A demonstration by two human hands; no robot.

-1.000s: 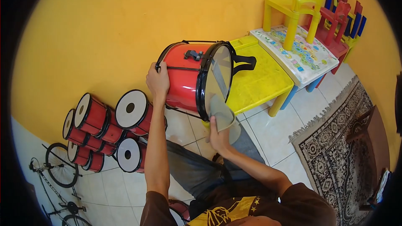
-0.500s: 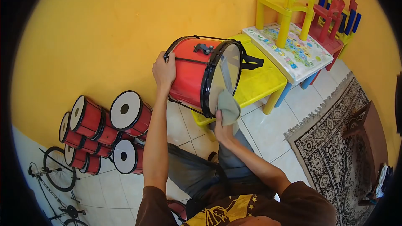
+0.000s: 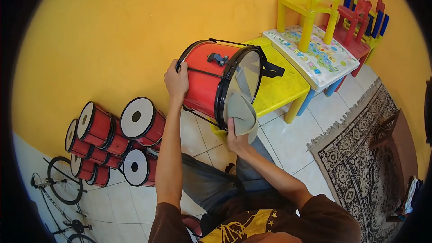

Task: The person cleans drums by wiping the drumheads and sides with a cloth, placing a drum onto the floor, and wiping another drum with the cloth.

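Observation:
A red drum (image 3: 202, 78) with black rims lies tilted on its side above the small yellow table (image 3: 281, 87). My left hand (image 3: 176, 80) is closed on the black rim at the drum's left end. In my right hand (image 3: 237, 140) is a grey-green cloth (image 3: 241, 114), pressed against the lower part of the drum's clear head (image 3: 245, 78). A black strap (image 3: 273, 69) sticks out past the head on the right. The cloth covers part of the head and hides some of my right fingers.
Several red drums (image 3: 96, 126) are stacked at the left, with a bicycle (image 3: 63, 198) beyond them. A yellow chair (image 3: 306, 11) stands on a white printed table (image 3: 335, 69) at the upper right. A patterned rug (image 3: 355, 162) covers the floor at right.
My right hand has moved slightly down and left, and the cloth now lies lower and more spread over the drum head. The left hand keeps its hold on the rim.

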